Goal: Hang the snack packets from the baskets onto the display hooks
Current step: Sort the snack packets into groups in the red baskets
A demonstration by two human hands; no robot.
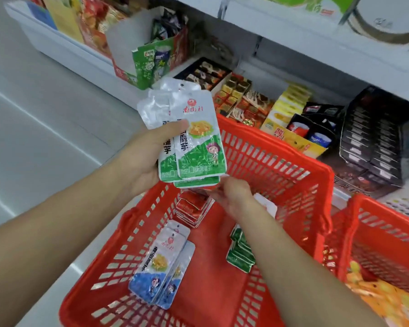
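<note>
My left hand (144, 154) holds a fanned bunch of green-and-white snack packets (194, 138) above the red basket (281, 166). My right hand (234, 197) hovers just below the bunch, fingers curled at the lowest packet's bottom edge; whether it grips that packet I cannot tell. In the basket lie blue-and-white packets (161, 267) at the front left, a stack of red packets (191, 206) in the middle, and dark green packets (240, 253) beside my right forearm. No display hooks are in view.
A second red basket (385, 246) with orange packets (383, 296) stands at the right. Behind the baskets a low shelf holds boxes of snacks (246, 100) and a green carton (151, 60). A white upper shelf (316, 31) overhangs. Grey floor lies to the left.
</note>
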